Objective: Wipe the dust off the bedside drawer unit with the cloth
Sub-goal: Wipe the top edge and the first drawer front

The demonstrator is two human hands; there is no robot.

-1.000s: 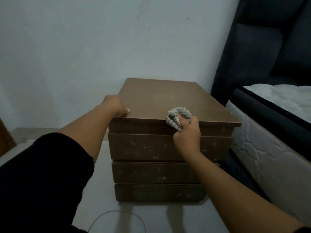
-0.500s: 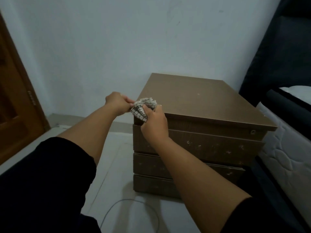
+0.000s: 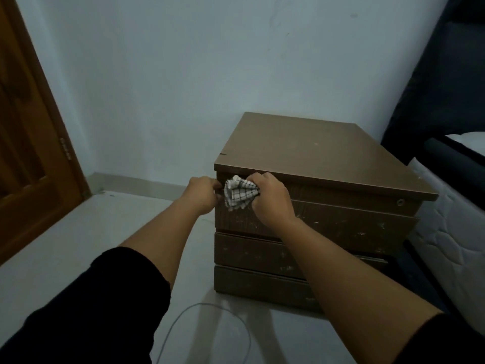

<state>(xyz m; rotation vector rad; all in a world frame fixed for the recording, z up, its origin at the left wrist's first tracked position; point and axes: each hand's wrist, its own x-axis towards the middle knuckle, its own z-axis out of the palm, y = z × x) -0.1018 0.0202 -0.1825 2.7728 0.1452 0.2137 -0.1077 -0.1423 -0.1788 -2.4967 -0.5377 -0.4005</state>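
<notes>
The brown bedside drawer unit (image 3: 315, 158) stands on the floor against the wall, its drawer fronts speckled with pale dust. My right hand (image 3: 271, 199) grips a bunched white checked cloth (image 3: 238, 193) and presses it against the top drawer front, at the unit's front left corner under the top board. My left hand (image 3: 202, 194) is curled at the left front corner edge of the unit, right beside the cloth; its fingertips are hidden, so its hold cannot be made out.
A bed with a white quilted mattress (image 3: 451, 232) and dark headboard (image 3: 441, 74) stands close on the unit's right. A wooden door (image 3: 29, 143) is at far left. A thin grey cable (image 3: 210, 327) loops on the floor in front of the unit.
My right hand with the cloth slid left along the front edge, then dropped from the top board onto the top drawer front. My left hand moved off the top to the left corner edge.
</notes>
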